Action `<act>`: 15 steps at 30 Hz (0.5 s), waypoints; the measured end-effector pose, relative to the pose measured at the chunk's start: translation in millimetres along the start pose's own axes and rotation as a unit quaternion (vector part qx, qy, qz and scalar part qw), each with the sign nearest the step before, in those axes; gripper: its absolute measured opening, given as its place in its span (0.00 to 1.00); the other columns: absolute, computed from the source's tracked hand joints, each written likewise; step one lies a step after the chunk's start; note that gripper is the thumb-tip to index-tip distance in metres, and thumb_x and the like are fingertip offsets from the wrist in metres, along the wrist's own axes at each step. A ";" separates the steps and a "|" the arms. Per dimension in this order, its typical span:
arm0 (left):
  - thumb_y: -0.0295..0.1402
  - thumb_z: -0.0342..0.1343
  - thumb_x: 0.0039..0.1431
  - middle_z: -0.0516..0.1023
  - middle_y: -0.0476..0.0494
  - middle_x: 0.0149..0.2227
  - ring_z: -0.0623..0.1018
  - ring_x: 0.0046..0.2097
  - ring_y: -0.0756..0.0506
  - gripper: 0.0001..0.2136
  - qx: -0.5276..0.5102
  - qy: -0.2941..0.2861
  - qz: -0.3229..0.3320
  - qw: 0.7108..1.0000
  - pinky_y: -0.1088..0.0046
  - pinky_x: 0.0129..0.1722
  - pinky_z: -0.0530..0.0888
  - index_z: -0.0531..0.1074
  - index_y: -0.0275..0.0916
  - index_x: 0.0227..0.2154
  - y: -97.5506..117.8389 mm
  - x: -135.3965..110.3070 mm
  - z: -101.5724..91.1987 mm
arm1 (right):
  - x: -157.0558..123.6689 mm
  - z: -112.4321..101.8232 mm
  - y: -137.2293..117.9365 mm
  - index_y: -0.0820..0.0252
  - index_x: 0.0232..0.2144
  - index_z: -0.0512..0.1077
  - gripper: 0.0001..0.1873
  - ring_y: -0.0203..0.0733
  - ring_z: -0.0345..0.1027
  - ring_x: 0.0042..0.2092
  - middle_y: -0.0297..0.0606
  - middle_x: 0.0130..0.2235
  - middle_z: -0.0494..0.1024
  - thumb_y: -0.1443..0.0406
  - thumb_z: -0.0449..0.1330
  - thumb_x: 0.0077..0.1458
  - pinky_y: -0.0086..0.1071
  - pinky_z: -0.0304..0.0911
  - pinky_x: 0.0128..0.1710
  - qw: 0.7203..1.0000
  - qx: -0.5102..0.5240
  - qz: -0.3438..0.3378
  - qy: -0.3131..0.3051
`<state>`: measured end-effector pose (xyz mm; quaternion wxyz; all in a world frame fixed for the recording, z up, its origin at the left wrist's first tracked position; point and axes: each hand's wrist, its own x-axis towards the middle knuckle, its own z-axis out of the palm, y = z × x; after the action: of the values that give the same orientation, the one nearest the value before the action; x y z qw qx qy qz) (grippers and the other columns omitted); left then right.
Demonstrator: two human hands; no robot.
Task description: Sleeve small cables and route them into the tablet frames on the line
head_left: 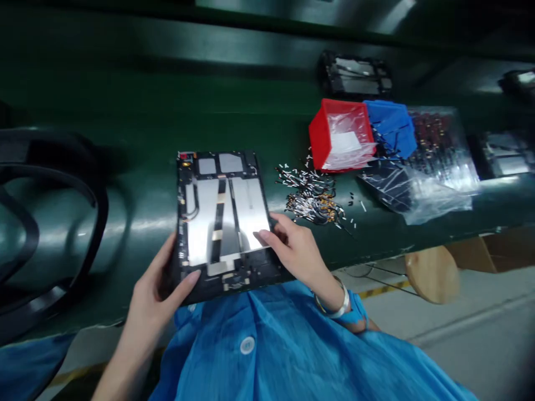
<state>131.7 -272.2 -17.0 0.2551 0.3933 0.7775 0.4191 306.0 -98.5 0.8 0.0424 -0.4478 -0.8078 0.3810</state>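
Note:
An opened tablet back with silver battery plates and black flex strips lies at the near edge of the dark green bench. My left hand grips its lower left corner, thumb on top. My right hand holds the tablet's right edge, thumb resting on the silver plate. A silver bracelet sits on my right wrist.
A heap of small black and white cable parts lies just right of the tablet. Behind it stand a red bin lined with plastic, a blue bin and clear bags of parts. More opened tablets lie further back. Black curved hoses are at left. A wooden stool stands below the bench.

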 end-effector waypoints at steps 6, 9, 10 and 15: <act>0.32 0.53 0.61 0.72 0.50 0.57 0.74 0.56 0.33 0.21 -0.137 0.031 -0.057 0.988 0.61 0.47 0.81 0.68 0.57 0.57 23.3 69.0 -16.1 | 7.4 -29.5 17.0 0.57 0.46 0.75 0.19 0.34 0.68 0.27 0.33 0.29 0.79 0.56 0.51 0.61 0.30 0.61 0.31 0.985 0.144 -0.059 0.080; 0.35 0.53 0.61 0.72 0.49 0.58 0.74 0.56 0.33 0.21 -0.132 0.032 0.025 0.990 0.55 0.45 0.81 0.66 0.51 0.58 12.7 139.9 -16.1 | 13.3 -60.5 50.4 0.55 0.32 0.78 0.11 0.38 0.70 0.32 0.36 0.33 0.80 0.60 0.56 0.57 0.32 0.62 0.33 0.964 0.054 -0.006 0.261; 0.36 0.53 0.62 0.72 0.48 0.58 0.74 0.56 0.34 0.21 -0.123 0.028 0.053 0.991 0.55 0.43 0.82 0.65 0.49 0.58 4.4 169.2 -15.6 | 15.9 -71.4 63.0 0.56 0.31 0.77 0.10 0.38 0.69 0.30 0.36 0.32 0.80 0.62 0.57 0.55 0.33 0.62 0.33 0.954 0.008 0.023 0.299; 0.45 0.58 0.57 0.74 0.60 0.50 0.74 0.54 0.40 0.23 -0.136 0.042 0.056 0.988 0.63 0.36 0.83 0.60 0.48 0.53 -42.7 321.8 -17.3 | 28.9 -105.7 107.4 0.56 0.32 0.78 0.09 0.43 0.70 0.35 0.38 0.32 0.78 0.70 0.58 0.51 0.34 0.62 0.34 0.954 -0.194 -0.004 0.230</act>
<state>-78.2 -28.8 -65.9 0.2488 0.3802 0.7002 0.5508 406.3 17.6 -2.7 0.1408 -0.5197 -0.8363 0.1033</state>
